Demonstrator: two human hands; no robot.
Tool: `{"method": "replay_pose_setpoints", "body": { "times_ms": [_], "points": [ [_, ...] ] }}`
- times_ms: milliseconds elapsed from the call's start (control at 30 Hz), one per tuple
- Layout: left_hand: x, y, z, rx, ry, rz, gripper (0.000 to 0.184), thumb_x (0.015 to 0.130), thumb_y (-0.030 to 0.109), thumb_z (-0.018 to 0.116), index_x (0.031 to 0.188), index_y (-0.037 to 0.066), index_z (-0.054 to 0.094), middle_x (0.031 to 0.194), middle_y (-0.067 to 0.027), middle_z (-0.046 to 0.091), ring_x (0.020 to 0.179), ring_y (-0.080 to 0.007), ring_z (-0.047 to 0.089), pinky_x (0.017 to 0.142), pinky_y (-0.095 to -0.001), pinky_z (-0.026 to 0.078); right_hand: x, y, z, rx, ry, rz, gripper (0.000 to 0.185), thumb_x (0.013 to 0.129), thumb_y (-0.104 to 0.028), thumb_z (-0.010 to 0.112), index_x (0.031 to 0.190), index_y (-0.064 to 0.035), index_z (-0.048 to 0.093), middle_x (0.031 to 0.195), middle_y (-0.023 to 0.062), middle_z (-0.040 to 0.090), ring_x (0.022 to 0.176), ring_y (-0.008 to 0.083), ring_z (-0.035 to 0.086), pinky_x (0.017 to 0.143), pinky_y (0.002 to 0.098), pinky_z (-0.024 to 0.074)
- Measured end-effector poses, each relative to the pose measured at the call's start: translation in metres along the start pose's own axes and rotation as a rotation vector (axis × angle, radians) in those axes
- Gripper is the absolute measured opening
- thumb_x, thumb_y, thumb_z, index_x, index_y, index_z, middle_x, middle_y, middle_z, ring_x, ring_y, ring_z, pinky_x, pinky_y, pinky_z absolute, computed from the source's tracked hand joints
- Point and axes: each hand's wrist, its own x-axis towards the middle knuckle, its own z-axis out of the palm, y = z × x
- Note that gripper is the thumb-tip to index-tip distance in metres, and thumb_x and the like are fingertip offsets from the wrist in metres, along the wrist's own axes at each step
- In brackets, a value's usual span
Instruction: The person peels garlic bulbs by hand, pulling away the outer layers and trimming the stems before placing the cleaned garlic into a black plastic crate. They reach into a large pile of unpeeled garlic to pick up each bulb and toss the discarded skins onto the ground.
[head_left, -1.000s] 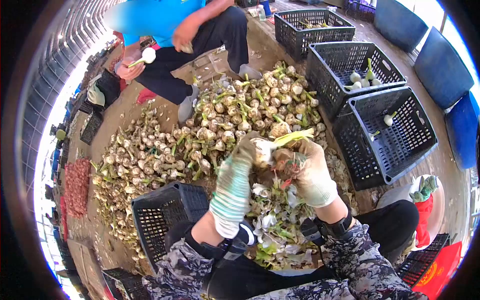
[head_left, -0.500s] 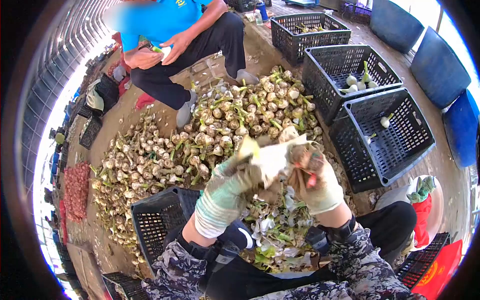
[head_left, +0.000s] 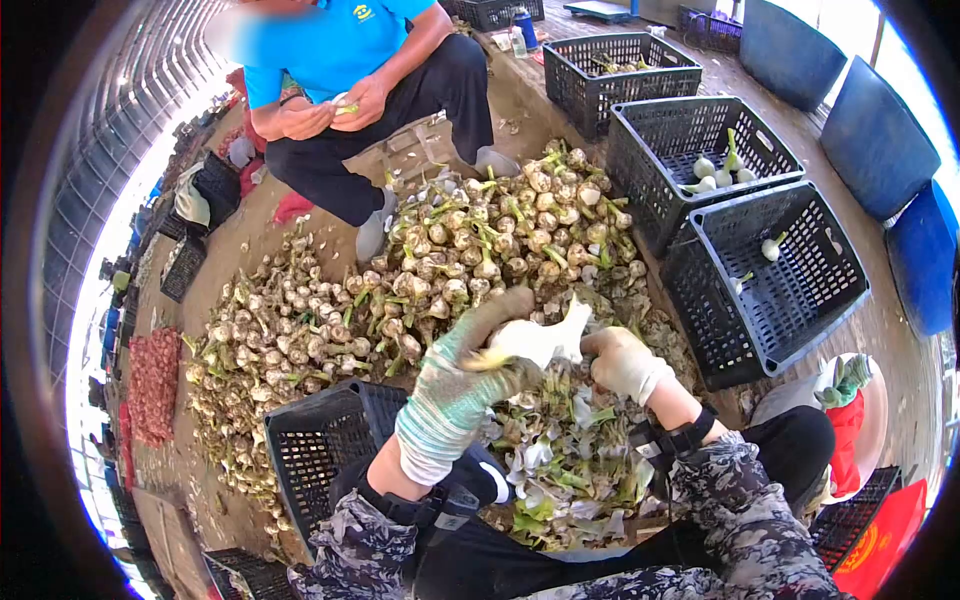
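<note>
A garlic bulb with white skin (head_left: 530,343) lies in my gloved left hand (head_left: 470,365), whose fingers and thumb close round its left end. A pale loose layer sticks up at the bulb's right end. Just right of it is my gloved right hand (head_left: 622,362), with its fingers curled in; whether they pinch anything is hidden. Beyond both hands spreads a big heap of unpeeled garlic (head_left: 450,240), dirty and with short green stems. Below them lies a pile of peeled skins and leaves (head_left: 570,450).
Black crates stand at right, one holding several clean bulbs (head_left: 710,150), another two bulbs (head_left: 770,270). Another black crate (head_left: 330,440) is near my left knee. Opposite sits a person in a blue shirt (head_left: 340,45), both hands on a bulb. Blue tubs (head_left: 880,140) line the right.
My right hand has moved away from the bulb and curled, and the reddish-brown matter at it no longer shows. The bulb looks whiter. The person opposite has brought both hands together on a bulb.
</note>
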Motion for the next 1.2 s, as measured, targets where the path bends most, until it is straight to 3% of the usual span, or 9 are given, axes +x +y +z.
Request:
{"method": "replay_pose_setpoints", "body": {
  "times_ms": [100,167,267,500,667,767,833,1033,1200],
  "points": [
    [0.001,-0.011,-0.006,0.031,0.104,0.074,0.061,0.072,0.002,0.07,0.128,-0.001,0.045,0.122,-0.01,0.054,0.109,-0.0182,0.053,0.091,-0.0288,0.045,0.006,0.008,-0.009,0.592,-0.013,0.146,0.036,0.086,-0.033,0.059,0.094,0.002,0.064,0.082,0.0192,0.065,0.08,0.0177,0.064,0.067,0.0341,0.0518],
    [0.002,-0.016,-0.006,-0.09,0.133,0.058,0.056,0.074,-0.003,0.066,0.126,-0.001,0.047,0.116,-0.0094,0.058,0.103,-0.016,0.056,0.088,-0.0273,0.047,-0.005,-0.035,-0.036,1.154,0.044,0.085,0.034,0.088,-0.033,0.057,0.099,-0.0011,0.061,0.071,0.0043,0.06,0.073,0.0139,0.062,0.058,0.0281,0.0507],
    [0.005,-0.015,0.004,-0.147,0.193,0.002,0.055,0.072,0.0,0.067,0.124,-0.002,0.048,0.102,-0.0073,0.062,0.08,-0.014,0.061,0.071,-0.025,0.051,-0.011,-0.073,-0.043,1.255,-0.02,-0.137,0.025,0.085,-0.02,0.062,0.1,-0.002,0.056,0.077,0.0027,0.06,0.07,0.0127,0.06,0.059,0.0252,0.0489],
    [-0.005,0.001,0.002,-0.439,-0.089,-0.149,0.067,0.067,0.016,0.079,0.124,-0.001,0.049,0.1,-0.0084,0.064,0.087,-0.0175,0.063,0.073,-0.0245,0.051,0.002,-0.078,-0.032,1.574,0.364,0.226,0.017,0.079,-0.002,0.062,0.096,0.0002,0.06,0.079,0.0064,0.065,0.064,0.01,0.059,0.057,0.0237,0.046],
    [0.002,-0.004,-0.003,-0.502,-0.029,-0.085,0.063,0.072,0.006,0.072,0.128,-0.002,0.044,0.112,-0.0108,0.059,0.101,-0.0211,0.058,0.086,-0.0313,0.049,-0.002,-0.027,-0.013,0.178,0.123,0.022,0.027,0.081,-0.002,0.048,0.105,0.0008,0.062,0.094,0.0167,0.066,0.081,0.0255,0.065,0.069,0.0318,0.0499],
    [0.006,-0.005,-0.005,-0.482,-0.025,-0.102,0.061,0.072,0.001,0.068,0.128,-0.001,0.045,0.111,-0.0112,0.058,0.103,-0.0211,0.057,0.089,-0.0313,0.048,-0.01,-0.024,-0.019,-0.093,0.086,0.064,0.027,0.082,-0.012,0.053,0.105,-0.0037,0.064,0.094,0.0198,0.065,0.083,0.0283,0.064,0.072,0.0331,0.0496],
    [-0.001,-0.003,0.0,-0.554,0.03,-0.174,0.059,0.07,-0.003,0.066,0.126,0.0,0.048,0.108,-0.0103,0.059,0.1,-0.0199,0.058,0.087,-0.0295,0.048,-0.004,-0.043,-0.045,0.069,-0.15,0.355,0.04,0.07,-0.026,0.067,0.105,-0.0067,0.065,0.089,0.022,0.063,0.085,0.0348,0.062,0.077,0.037,0.0484],
    [0.007,-0.02,0.009,0.063,-0.11,-0.001,0.064,0.067,-0.002,0.07,0.127,0.002,0.048,0.105,-0.0055,0.062,0.096,-0.0113,0.057,0.083,-0.0246,0.046,-0.007,-0.056,-0.039,1.084,0.002,-0.187,0.048,0.078,-0.031,0.071,0.106,0.0038,0.056,0.087,0.0039,0.064,0.075,0.0089,0.059,0.063,0.0217,0.0463],
    [0.003,-0.019,0.003,0.003,-0.075,-0.047,0.072,0.066,-0.006,0.073,0.13,-0.001,0.042,0.126,-0.0101,0.052,0.112,-0.0173,0.052,0.094,-0.0305,0.043,-0.013,-0.063,-0.049,1.403,-0.089,0.177,0.04,0.08,-0.026,0.069,0.103,0.0033,0.056,0.085,0.005,0.062,0.066,0.0096,0.059,0.054,0.0219,0.0483]
  ]
}}
